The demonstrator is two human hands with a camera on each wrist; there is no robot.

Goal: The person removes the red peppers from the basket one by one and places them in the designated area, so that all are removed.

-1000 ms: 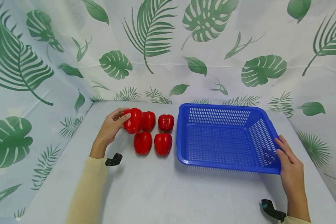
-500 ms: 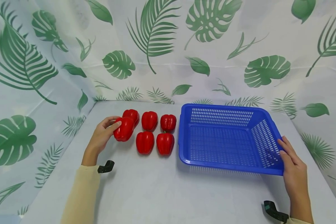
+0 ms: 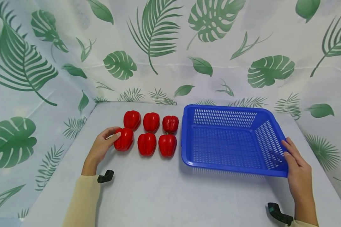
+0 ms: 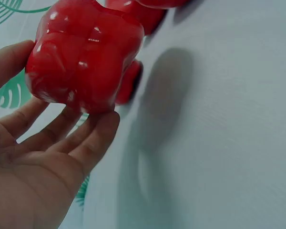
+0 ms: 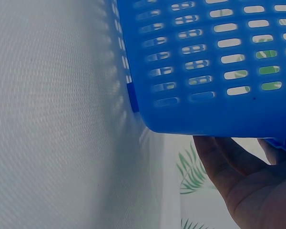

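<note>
My left hand (image 3: 100, 145) holds a glossy red bell pepper (image 3: 123, 139) between thumb and fingers at the left front of a group of peppers. In the left wrist view this bell pepper (image 4: 83, 55) casts a shadow on the table, slightly apart from it. Several other red bell peppers stand beside it in two rows, such as one behind (image 3: 132, 120) and one to its right (image 3: 146, 144). At the right, my right hand (image 3: 298, 170) grips the right rim of a blue perforated plastic basket (image 3: 235, 170). Fingers lie under the basket's edge in the right wrist view.
A white table (image 3: 170, 195) carries everything. Behind and at the sides hangs a white cloth (image 3: 164, 78) printed with green leaves. The basket stands just right of the peppers, with its near side seemingly raised off the table.
My left hand has carried its bell pepper left and toward me, from the back row to the front row, and lowered it. The right hand and basket stay in place.
</note>
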